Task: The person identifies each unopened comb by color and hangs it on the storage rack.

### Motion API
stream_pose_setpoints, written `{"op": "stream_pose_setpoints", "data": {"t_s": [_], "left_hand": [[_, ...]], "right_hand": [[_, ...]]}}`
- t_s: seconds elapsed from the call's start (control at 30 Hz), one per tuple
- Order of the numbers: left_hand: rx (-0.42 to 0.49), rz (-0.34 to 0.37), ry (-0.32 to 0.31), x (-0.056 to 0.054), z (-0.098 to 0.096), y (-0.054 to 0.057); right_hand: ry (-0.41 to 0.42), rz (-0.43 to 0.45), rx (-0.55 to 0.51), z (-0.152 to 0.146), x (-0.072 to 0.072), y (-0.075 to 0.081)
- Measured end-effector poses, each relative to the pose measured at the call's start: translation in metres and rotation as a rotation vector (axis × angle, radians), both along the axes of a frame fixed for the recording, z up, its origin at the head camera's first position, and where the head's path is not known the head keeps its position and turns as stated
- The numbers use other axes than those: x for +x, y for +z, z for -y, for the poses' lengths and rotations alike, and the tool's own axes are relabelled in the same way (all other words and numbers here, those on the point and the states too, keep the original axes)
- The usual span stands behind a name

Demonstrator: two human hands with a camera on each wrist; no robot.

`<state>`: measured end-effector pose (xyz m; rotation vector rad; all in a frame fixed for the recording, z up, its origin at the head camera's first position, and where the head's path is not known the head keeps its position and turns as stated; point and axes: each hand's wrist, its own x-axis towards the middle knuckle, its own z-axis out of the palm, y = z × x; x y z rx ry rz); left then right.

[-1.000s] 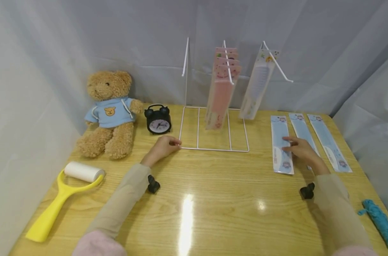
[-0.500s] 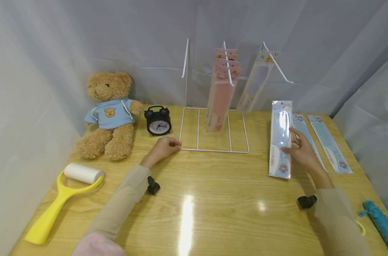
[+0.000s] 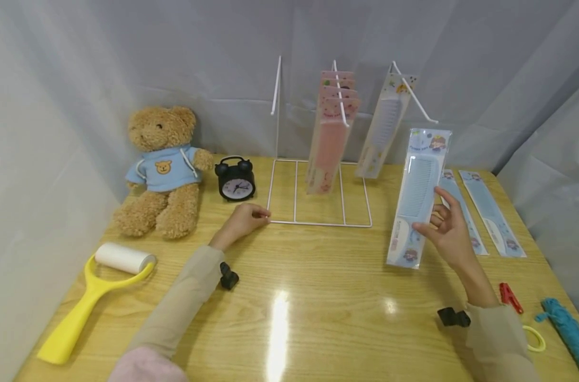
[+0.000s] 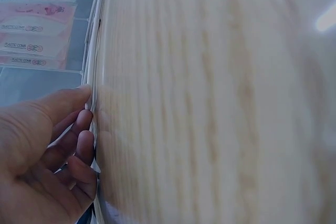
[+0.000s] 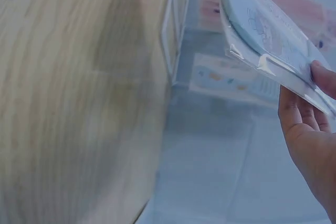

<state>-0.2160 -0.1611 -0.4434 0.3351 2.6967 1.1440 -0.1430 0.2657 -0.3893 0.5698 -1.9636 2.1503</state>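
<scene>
comb (image 3: 417,197) just lifted off bench (image 3: 337,286), pinched in fingers of right hand (image 3: 449,236), leaving two combs (image 3: 492,213) there; left hand (image 3: 243,220) pinches rack (image 3: 318,224).

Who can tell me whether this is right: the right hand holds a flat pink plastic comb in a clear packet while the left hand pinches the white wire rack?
The colour is wrong: the flat plastic comb in the right hand is light blue, as the head view shows. The left hand does pinch the white wire rack.
</scene>
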Motion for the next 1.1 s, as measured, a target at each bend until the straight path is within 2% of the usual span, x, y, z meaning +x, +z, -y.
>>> {"op": "stream_pose_setpoints", "data": {"t_s": [0.33, 0.5, 0.83, 0.9, 1.1], "left_hand": [[-0.002, 0.002, 0.003, 0.001, 0.001, -0.001], [0.001, -0.007, 0.012, 0.000, 0.001, -0.001], [0.011, -0.019, 0.012, 0.000, 0.001, 0.000], [0.012, -0.018, 0.011, 0.000, 0.001, 0.000], [0.008, -0.004, 0.006, 0.000, 0.001, 0.000]], "right_hand": [[0.102, -0.175, -0.042, 0.012, 0.008, 0.010], [0.091, -0.220, -0.063, 0.015, 0.006, 0.016], [0.086, -0.184, -0.085, 0.018, -0.001, 0.014], [0.094, -0.181, -0.098, 0.020, -0.005, 0.014], [0.043, -0.148, -0.066, 0.023, -0.020, 0.010]]}}
